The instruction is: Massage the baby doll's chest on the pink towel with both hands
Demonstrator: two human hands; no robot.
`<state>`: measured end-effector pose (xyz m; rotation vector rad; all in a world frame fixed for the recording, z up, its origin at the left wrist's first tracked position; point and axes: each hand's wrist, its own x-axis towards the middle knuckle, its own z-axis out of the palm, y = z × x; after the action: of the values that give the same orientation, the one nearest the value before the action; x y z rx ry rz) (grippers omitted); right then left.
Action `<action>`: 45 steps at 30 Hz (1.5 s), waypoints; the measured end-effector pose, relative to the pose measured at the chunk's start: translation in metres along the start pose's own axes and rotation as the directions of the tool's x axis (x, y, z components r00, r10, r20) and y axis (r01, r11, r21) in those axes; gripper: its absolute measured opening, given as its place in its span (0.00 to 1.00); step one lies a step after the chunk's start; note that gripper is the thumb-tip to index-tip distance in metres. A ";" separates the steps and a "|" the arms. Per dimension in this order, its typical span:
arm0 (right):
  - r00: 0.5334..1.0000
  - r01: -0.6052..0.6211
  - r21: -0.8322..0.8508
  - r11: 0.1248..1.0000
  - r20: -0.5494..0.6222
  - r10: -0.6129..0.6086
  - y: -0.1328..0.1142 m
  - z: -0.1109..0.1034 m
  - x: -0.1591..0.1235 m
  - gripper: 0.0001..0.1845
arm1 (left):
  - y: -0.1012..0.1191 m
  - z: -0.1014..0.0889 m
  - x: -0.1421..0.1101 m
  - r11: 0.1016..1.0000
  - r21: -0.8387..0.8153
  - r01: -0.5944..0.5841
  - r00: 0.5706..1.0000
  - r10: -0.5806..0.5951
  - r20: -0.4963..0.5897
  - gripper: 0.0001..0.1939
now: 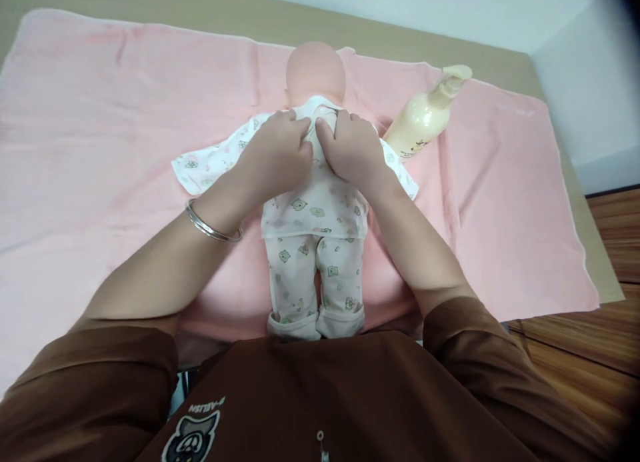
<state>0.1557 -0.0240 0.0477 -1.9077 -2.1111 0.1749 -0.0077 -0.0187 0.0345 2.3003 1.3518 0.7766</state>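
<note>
A baby doll (316, 72) lies stretched out in front of me, its head away from me and no facial features showing. It wears a white shirt (320, 209) with small animal prints and matching trousers (340, 275) with turned-up cuffs. My left hand (280, 149) is curled on the shirt just below the collar, gripping its cloth. Beside it, my right hand (355, 142) has its fingers bent over the cloth on the other side, thumb lying toward the middle. The fingertips are partly hidden. The sleeves (193, 172) spread out flat to both sides.
Under the doll, a pink blanket (125, 115) covers most of the table (425, 45). A cream pump bottle (423, 122) lies tilted on the right, close to the right sleeve. A white wall (450, 5) stands behind, and wood-patterned boards (595, 342) show at lower right.
</note>
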 end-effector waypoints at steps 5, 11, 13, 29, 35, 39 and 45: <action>0.997 0.059 -0.164 0.985 0.059 -0.050 -0.018 -0.008 -0.020 0.31 | -0.008 0.002 0.015 0.982 -0.037 0.187 0.980 -0.189 -0.059 0.22; 0.992 0.124 -0.160 0.979 0.001 -0.126 -0.022 -0.008 -0.028 0.22 | -0.022 0.015 0.018 0.983 0.057 0.172 0.982 -0.166 -0.092 0.13; 0.997 0.072 -0.116 0.991 -0.001 -0.072 -0.018 -0.007 -0.021 0.22 | -0.022 0.015 0.015 0.983 0.120 0.136 0.990 -0.129 -0.062 0.12; 0.995 -0.013 -0.054 0.998 0.101 0.019 -0.021 -0.004 -0.023 0.38 | -0.025 0.016 0.013 0.965 -0.239 0.105 0.986 -0.133 -0.104 0.18; 0.994 0.106 -0.079 0.991 0.002 -0.106 -0.037 0.001 -0.045 0.33 | -0.052 0.035 0.028 0.965 -0.221 0.142 0.968 -0.182 -0.172 0.21; 0.996 0.082 -0.030 0.996 -0.029 -0.083 -0.018 0.002 -0.022 0.26 | -0.056 0.042 0.028 0.974 -0.210 0.082 0.969 -0.128 -0.214 0.21; 0.999 -0.035 0.073 0.997 0.020 0.033 0.002 0.008 0.005 0.33 | -0.053 0.040 0.026 0.959 -0.246 0.138 0.958 -0.192 -0.213 0.28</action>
<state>0.1553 -0.0177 0.0404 -1.9077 -2.0554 0.2752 -0.0085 0.0282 -0.0195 1.9369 1.4476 1.1137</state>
